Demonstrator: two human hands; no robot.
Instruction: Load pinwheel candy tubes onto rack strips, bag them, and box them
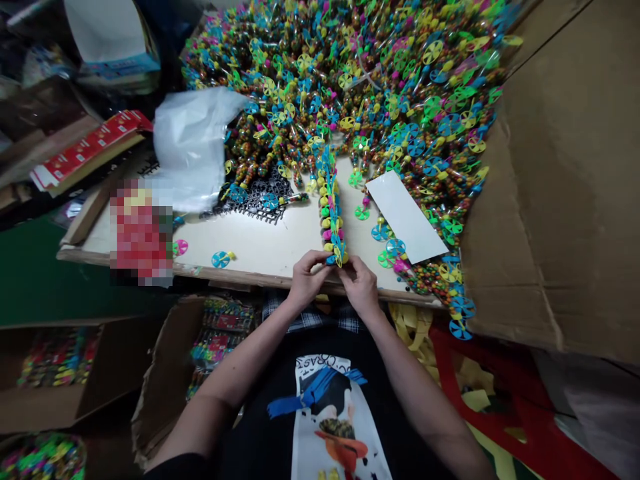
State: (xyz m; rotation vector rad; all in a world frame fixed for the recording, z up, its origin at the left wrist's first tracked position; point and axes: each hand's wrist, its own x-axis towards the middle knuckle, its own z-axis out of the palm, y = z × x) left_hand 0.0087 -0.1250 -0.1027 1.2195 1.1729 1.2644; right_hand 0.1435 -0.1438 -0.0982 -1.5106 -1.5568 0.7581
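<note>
A narrow row of fan-topped toys [331, 207] with blue, yellow, pink and green parts runs away from me on the white tabletop [250, 243]. My left hand [309, 275] is closed at the left of its near end, thumb and forefinger pinched by a blue piece. On the other side my right hand [361, 283] is closed too, its fingertips against the same end. What lies under the fingertips is partly hidden. To the right of the row rests a blank white card [407, 219], lying over some loose toys.
A big heap of candy-filled fan toys [350, 80] covers the back and right. At left are a clear plastic bag [190, 147], black mesh [257, 197] and a red carton [95, 150]. Cardboard [560, 187] walls the right. Open boxes [165, 360] stand below.
</note>
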